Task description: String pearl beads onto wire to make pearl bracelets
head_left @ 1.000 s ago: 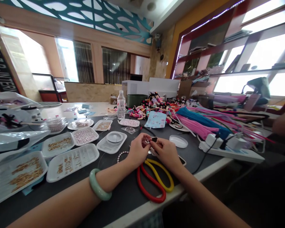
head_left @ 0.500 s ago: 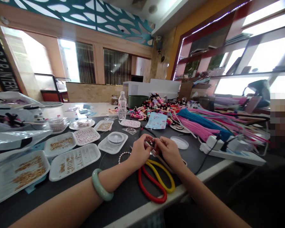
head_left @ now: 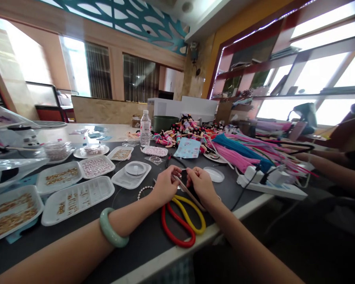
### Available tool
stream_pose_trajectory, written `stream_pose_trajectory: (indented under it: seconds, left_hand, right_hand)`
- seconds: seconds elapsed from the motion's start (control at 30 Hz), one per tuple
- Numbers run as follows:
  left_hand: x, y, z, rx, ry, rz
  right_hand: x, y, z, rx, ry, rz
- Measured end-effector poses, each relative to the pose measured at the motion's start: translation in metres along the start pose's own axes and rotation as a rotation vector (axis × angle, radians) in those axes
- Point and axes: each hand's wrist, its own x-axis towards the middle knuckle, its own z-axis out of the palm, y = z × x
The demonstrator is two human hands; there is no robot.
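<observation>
My left hand (head_left: 166,184), with a pale green bangle (head_left: 114,227) on its wrist, pinches with thumb and fingers at something tiny. Close beside it, my right hand (head_left: 202,186) has its fingers bent in a pinch facing the left. What lies between the fingertips is too small to make out. A beige strip-like piece (head_left: 189,193) slants below the fingers. A string of pearly beads (head_left: 144,191) curves out by my left wrist. Just under the hands lie a red loop (head_left: 178,237) and a yellow loop (head_left: 200,217), like tool handles; their upper ends are hidden.
White trays hold gold findings (head_left: 72,202) and pink beads (head_left: 95,166). A spool (head_left: 135,168) sits in another tray. Behind are a water bottle (head_left: 145,130) and a doll pile (head_left: 192,128). Rightward lie pink and blue tubes (head_left: 242,152), a power strip (head_left: 272,188) and another person's arm (head_left: 337,167).
The whole view has shifted, so the table things appear further left. My hands remain close together over the loops, fingers slightly moved. Another person's arm now shows at the right.
</observation>
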Motion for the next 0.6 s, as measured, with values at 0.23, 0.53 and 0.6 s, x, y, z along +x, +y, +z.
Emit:
stream_pose_trajectory:
  seconds: [0.23, 0.53, 0.6]
  left_hand:
    - [0.0005, 0.0014, 0.0001, -0.002, -0.012, -0.022]
    - [-0.0002, 0.0013, 0.0002, -0.016, -0.014, -0.028]
    - [0.0001, 0.0007, 0.0007, -0.044, -0.019, -0.044]
  right_hand:
    - [-0.0016, -0.0044, 0.0004, 0.044, -0.005, 0.037]
    - [-0.0017, -0.0059, 0.0001, 0.056, -0.023, 0.033]
    - [-0.0013, -0.0053, -0.0004, 0.055, -0.015, 0.026]
